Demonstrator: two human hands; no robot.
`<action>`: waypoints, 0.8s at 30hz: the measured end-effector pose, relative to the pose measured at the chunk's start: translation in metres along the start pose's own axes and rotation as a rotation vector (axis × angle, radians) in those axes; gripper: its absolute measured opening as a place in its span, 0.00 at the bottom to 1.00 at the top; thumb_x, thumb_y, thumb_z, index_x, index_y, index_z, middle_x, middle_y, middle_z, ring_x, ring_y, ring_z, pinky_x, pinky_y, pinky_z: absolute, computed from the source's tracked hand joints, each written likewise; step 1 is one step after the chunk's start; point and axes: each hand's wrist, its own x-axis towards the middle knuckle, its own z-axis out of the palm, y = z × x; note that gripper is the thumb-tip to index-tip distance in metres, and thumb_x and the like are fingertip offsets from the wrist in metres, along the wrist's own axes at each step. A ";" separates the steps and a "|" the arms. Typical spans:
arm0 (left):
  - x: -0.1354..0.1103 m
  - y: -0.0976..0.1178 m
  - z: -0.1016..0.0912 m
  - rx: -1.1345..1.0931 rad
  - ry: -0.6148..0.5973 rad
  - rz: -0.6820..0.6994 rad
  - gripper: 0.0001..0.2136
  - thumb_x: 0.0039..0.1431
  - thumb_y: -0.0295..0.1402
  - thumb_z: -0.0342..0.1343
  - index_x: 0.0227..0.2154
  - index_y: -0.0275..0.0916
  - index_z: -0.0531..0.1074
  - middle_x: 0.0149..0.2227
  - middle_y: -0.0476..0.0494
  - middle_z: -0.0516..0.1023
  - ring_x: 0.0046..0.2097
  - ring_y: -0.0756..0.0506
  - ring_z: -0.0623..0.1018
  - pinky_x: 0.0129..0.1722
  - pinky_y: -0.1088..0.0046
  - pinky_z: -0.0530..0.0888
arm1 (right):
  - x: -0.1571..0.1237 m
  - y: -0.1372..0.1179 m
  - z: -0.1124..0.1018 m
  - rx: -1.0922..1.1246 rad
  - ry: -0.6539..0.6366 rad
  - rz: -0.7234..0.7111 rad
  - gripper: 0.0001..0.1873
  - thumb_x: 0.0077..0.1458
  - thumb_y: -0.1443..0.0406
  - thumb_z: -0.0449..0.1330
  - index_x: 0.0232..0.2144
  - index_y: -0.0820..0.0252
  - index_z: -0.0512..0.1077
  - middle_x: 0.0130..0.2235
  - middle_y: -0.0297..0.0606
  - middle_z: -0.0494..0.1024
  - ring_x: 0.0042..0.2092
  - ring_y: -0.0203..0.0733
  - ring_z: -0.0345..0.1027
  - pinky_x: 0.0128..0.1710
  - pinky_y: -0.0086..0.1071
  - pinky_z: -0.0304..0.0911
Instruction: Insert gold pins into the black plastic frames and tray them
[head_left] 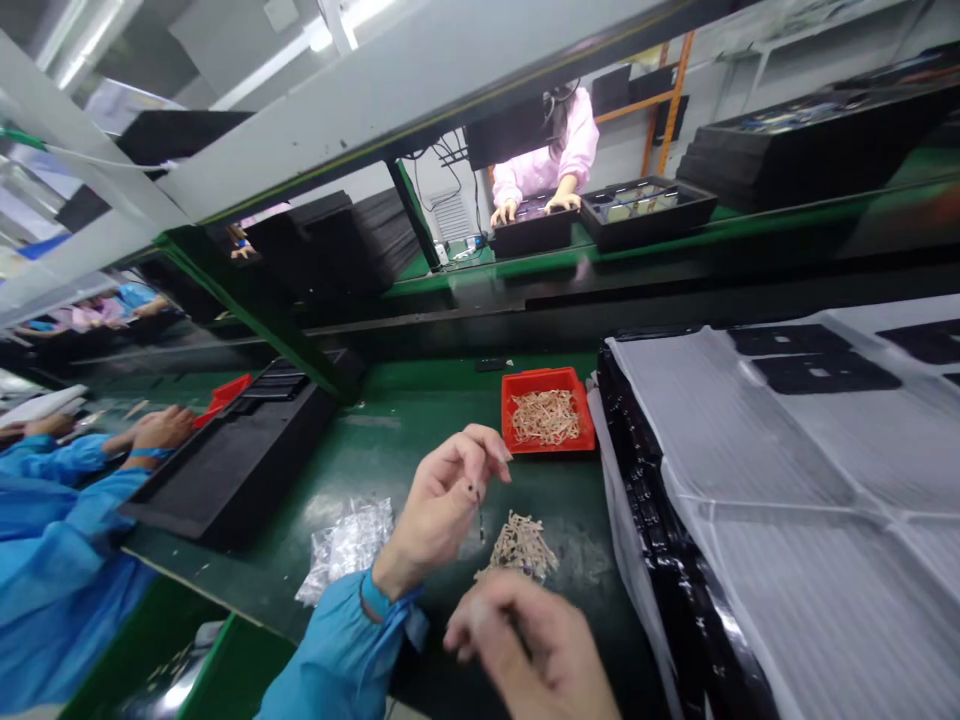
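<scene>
My left hand (pixel 442 495), in a blue sleeve and wristband, is raised over the green bench with thumb and forefinger pinched. A small thin dark strip (pixel 481 522) hangs from that pinch; its exact kind is too small to make out. Nearer to me is my right hand (pixel 536 645), its fingers curled and smeared by motion, so whether it holds anything does not show. Just beyond it lies a loose pile of small tan strip-like pieces (pixel 523 545), partly covered by the hand. More such tan pieces (pixel 546 417) fill a red tray (pixel 514 440) behind the pile.
Crumpled clear plastic bags (pixel 352 540) lie left of my forearm. A long black tray (pixel 232 470) stands farther left, beside a co-worker's blue sleeves (pixel 67 500). Stacked trays under white sheeting (pixel 750 450) border the right. A person in pink (pixel 547 150) works across the bench.
</scene>
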 end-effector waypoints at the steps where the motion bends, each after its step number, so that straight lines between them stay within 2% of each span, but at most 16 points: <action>1: -0.001 0.005 0.000 -0.074 0.026 0.004 0.26 0.64 0.57 0.62 0.28 0.43 0.57 0.40 0.46 0.70 0.42 0.44 0.72 0.42 0.67 0.73 | 0.002 -0.001 0.000 0.125 0.126 0.091 0.19 0.74 0.54 0.54 0.42 0.59 0.80 0.37 0.40 0.85 0.37 0.38 0.80 0.40 0.31 0.76; 2: -0.003 0.009 0.000 -0.136 0.041 0.004 0.27 0.63 0.56 0.63 0.27 0.43 0.56 0.39 0.47 0.69 0.42 0.43 0.72 0.41 0.67 0.73 | 0.004 -0.002 0.001 0.254 0.209 0.167 0.20 0.73 0.52 0.57 0.42 0.59 0.81 0.36 0.41 0.86 0.36 0.38 0.80 0.39 0.30 0.76; 3: -0.005 0.011 0.002 -0.187 0.047 0.002 0.28 0.62 0.55 0.65 0.27 0.43 0.55 0.37 0.47 0.68 0.42 0.43 0.72 0.41 0.68 0.73 | 0.006 -0.002 0.002 0.369 0.239 0.217 0.20 0.70 0.49 0.60 0.43 0.58 0.81 0.37 0.42 0.86 0.35 0.39 0.80 0.38 0.30 0.75; 5: -0.008 0.012 0.005 -0.260 0.050 -0.002 0.28 0.60 0.53 0.68 0.25 0.42 0.55 0.35 0.47 0.67 0.42 0.43 0.71 0.40 0.68 0.73 | 0.007 0.000 0.004 0.517 0.170 0.239 0.21 0.67 0.48 0.63 0.46 0.58 0.82 0.38 0.44 0.86 0.34 0.38 0.79 0.37 0.31 0.74; 8: -0.009 0.011 0.008 -0.320 0.045 -0.011 0.27 0.58 0.50 0.70 0.25 0.42 0.57 0.33 0.47 0.67 0.41 0.43 0.71 0.40 0.68 0.73 | 0.008 0.003 0.005 0.621 0.082 0.223 0.19 0.68 0.50 0.63 0.46 0.58 0.83 0.36 0.43 0.85 0.33 0.37 0.77 0.37 0.30 0.73; 16: -0.010 0.005 0.007 -0.390 -0.002 -0.018 0.24 0.59 0.45 0.71 0.25 0.42 0.60 0.33 0.48 0.68 0.41 0.44 0.71 0.42 0.68 0.72 | 0.009 0.002 0.008 0.675 0.103 0.235 0.14 0.67 0.54 0.66 0.43 0.57 0.83 0.37 0.40 0.87 0.35 0.33 0.76 0.39 0.26 0.72; 21: -0.009 0.004 0.008 -0.366 0.011 -0.011 0.25 0.58 0.47 0.71 0.24 0.42 0.59 0.31 0.48 0.69 0.39 0.44 0.72 0.41 0.68 0.73 | 0.008 0.003 0.010 0.663 0.132 0.226 0.14 0.65 0.54 0.68 0.38 0.59 0.81 0.34 0.41 0.87 0.33 0.34 0.76 0.38 0.27 0.73; 24: -0.012 0.010 0.004 -0.306 0.064 -0.018 0.21 0.58 0.48 0.70 0.27 0.42 0.67 0.34 0.46 0.72 0.40 0.43 0.74 0.41 0.67 0.75 | 0.008 0.001 0.008 0.618 0.165 0.212 0.14 0.65 0.54 0.68 0.36 0.59 0.81 0.33 0.41 0.86 0.32 0.35 0.76 0.36 0.27 0.72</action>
